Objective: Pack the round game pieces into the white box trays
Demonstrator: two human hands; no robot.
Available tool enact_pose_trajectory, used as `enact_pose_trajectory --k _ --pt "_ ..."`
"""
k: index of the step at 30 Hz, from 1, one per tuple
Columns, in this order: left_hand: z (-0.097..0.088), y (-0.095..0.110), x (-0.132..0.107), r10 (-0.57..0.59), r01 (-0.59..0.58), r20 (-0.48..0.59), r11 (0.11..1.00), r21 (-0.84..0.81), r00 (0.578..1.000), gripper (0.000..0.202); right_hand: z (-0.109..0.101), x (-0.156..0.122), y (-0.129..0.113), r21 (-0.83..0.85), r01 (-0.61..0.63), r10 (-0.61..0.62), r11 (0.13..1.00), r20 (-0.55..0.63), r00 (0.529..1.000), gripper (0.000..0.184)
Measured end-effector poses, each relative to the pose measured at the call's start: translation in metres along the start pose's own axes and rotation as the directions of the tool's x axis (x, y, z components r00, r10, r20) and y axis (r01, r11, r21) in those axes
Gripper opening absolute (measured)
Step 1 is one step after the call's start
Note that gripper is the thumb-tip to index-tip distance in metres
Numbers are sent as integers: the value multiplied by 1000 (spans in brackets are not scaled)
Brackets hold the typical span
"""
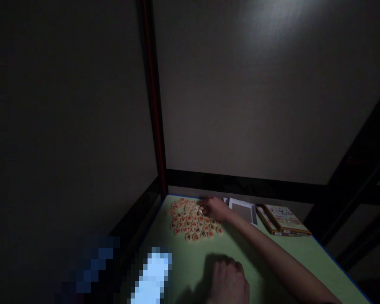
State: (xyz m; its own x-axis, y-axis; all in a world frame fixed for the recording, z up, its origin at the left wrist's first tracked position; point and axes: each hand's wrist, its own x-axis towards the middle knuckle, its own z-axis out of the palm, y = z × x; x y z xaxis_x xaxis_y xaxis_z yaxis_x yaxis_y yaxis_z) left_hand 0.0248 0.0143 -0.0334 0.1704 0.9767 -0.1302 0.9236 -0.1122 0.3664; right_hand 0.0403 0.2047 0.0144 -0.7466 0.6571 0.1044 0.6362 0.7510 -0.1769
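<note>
Many round wooden Chinese chess pieces (191, 224) with red or black characters lie close together on the green tabletop (190, 257). My right hand (215, 208) reaches in over their far right side, with thumb and fingers pinched at a pale Chinese chess piece (197, 208). Part of the cluster is hidden under that hand. Nearer to me, my left hand (229, 280) is curled into a fist low over the front of the table. Nothing shows in it, and its palm is hidden.
Behind my right forearm lies an open white-rimmed box tray (244, 207). To its right are stacked flat boxes with a printed cover (285, 217). A pixelated bright patch (152, 276) covers the left front. Dark wall panels (240, 126) stand behind the table.
</note>
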Motion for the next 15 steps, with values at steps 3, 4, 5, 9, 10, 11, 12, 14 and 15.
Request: enact_pose_trajectory --k 3,4,5,9,10,11,12,14,15 --pt "-3 2 0 -16 17 45 1000 -2 999 45 -1 7 -8 -39 6 -3 999 61 998 21" --pt "-4 2 1 -21 21 55 1000 -2 998 46 0 8 -10 -51 -3 7 999 71 997 18" --pt "-3 2 1 -21 21 62 1000 -5 998 47 1 8 -12 -62 -13 18 998 76 997 16" --pt "1 0 3 -2 3 53 1000 -28 999 50 7 8 -17 -84 -40 45 996 59 997 18" --pt "2 -1 3 1 1 47 999 -36 999 51 8 8 -19 -85 -45 49 995 51 997 19" --pt "3 -1 3 2 -1 39 999 -42 999 51 9 8 -20 -84 -49 53 995 43 998 20" --pt "4 -1 3 3 -2 32 999 -48 999 51 9 8 -21 -81 -52 55 995 35 998 22" --pt "4 -1 2 -1 2 19 998 -63 1000 48 6 7 -23 -68 -50 51 996 21 998 22" --pt "3 -2 2 -9 9 5 997 -75 1000 45 3 5 -24 -63 -46 47 997 17 999 22"
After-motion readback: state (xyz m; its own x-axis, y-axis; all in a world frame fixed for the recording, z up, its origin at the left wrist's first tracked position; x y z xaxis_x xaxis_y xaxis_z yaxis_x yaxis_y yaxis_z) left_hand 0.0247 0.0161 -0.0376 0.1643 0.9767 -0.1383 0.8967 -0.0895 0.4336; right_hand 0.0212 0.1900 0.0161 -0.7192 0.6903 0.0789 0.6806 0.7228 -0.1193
